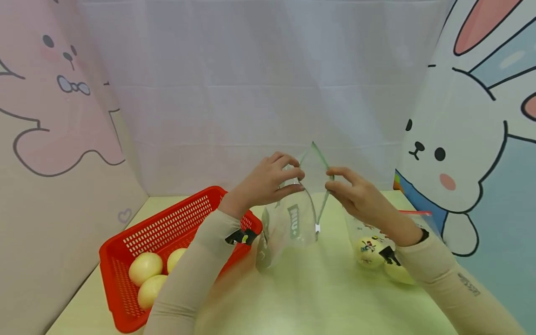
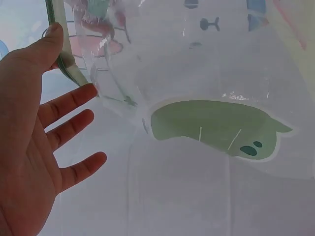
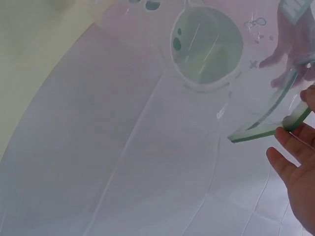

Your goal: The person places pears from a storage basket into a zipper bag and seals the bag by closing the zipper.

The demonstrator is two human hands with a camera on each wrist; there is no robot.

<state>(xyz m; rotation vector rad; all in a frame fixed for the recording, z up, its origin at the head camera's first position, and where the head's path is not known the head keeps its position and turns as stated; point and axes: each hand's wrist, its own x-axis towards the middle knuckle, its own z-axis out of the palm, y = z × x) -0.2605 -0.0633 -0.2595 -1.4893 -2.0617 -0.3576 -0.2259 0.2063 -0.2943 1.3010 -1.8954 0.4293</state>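
Observation:
A clear zip bag (image 1: 289,232) with a green-edged mouth and green printing is held upright above the table. The mouth is spread into a narrow diamond, with a white slider (image 1: 317,228) at its lower corner. My left hand (image 1: 272,180) pinches the mouth's left edge between thumb and index finger; its other fingers are spread in the left wrist view. On the opposite edge, my right hand (image 1: 362,195) pinches the green strip (image 3: 261,133) with thumb and fingertips. No contents show inside this bag.
To the left a red perforated basket (image 1: 105,260) holds several pale yellow balls (image 1: 145,268). Another clear bag with a red zip strip (image 1: 423,213) lies at the right, partly behind my right forearm, with pale balls (image 1: 399,274) inside. A white curtain (image 1: 251,93) hangs behind the table.

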